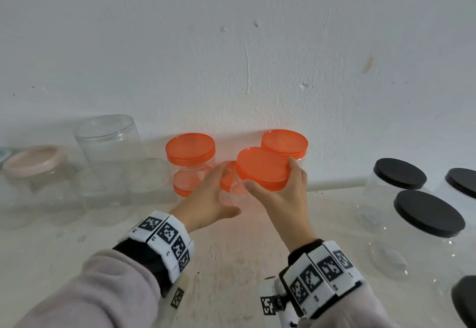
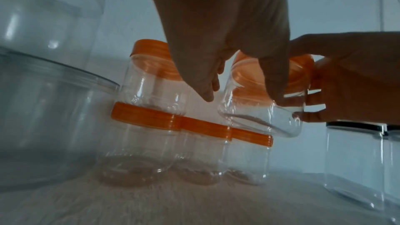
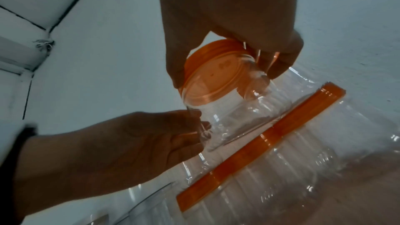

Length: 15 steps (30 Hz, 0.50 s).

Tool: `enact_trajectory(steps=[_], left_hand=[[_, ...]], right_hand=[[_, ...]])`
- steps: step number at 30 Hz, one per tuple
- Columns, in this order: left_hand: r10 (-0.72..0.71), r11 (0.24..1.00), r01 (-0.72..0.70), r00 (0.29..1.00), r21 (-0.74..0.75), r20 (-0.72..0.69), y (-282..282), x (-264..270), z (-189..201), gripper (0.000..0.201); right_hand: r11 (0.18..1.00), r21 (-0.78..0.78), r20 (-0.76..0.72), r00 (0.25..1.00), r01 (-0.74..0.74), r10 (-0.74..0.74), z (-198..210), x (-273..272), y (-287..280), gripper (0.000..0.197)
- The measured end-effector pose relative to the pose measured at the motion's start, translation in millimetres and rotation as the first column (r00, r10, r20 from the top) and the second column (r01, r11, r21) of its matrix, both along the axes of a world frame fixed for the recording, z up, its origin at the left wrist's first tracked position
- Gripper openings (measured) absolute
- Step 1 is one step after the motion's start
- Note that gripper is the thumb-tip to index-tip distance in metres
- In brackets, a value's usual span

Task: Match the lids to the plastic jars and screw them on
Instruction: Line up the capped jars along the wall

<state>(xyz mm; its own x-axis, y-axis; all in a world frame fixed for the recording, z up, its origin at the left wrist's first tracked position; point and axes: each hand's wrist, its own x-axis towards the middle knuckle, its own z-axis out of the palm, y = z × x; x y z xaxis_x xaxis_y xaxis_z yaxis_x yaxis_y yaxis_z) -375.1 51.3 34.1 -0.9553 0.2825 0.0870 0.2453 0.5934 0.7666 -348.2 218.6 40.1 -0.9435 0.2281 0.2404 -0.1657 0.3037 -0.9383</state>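
A small clear jar (image 1: 238, 193) (image 2: 249, 117) (image 3: 229, 117) hangs tilted in the air above a row of capped jars. Its orange lid (image 1: 260, 165) (image 3: 207, 78) sits on its mouth. My right hand (image 1: 270, 173) (image 3: 225, 76) grips that lid by the rim, thumb on the near side and fingers on the far side. My left hand (image 1: 229, 191) (image 2: 242, 100) (image 3: 194, 131) curls around the jar's body from the left, thumb in front. Whether the lid is threaded tight cannot be seen.
Two orange-lidded jars (image 1: 190, 148) (image 1: 284, 142) stand stacked on others against the white wall. Three lower orange-lidded jars (image 2: 145, 117) line up beneath. Black-lidded jars (image 1: 428, 213) stand at the right. A tall clear jar (image 1: 108, 142) and a pink-lidded jar (image 1: 33, 160) are at the left.
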Motion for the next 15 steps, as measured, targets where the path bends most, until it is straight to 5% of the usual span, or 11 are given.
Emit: enact_trajectory(steps=[7, 12, 15], left_hand=[[-0.043, 0.984, 0.034, 0.998, 0.176, 0.048, 12.7, 3.8, 7.1, 0.104], [-0.022, 0.983, 0.025, 1.000, 0.183, -0.017, 16.4, 7.2, 2.7, 0.113], [0.050, 0.975, -0.031, 0.995, 0.219, -0.081, 15.7, 5.7, 0.5, 0.105]], right_hand=[[0.997, 0.031, 0.004, 0.998, -0.069, 0.069, -1.9, 9.8, 3.0, 0.106], [0.986, 0.109, -0.067, 0.989, -0.122, 0.130, 11.8, 40.8, 22.1, 0.068], [0.982, 0.168, -0.079, 0.992, -0.089, 0.103, 24.4, 74.1, 48.6, 0.071]])
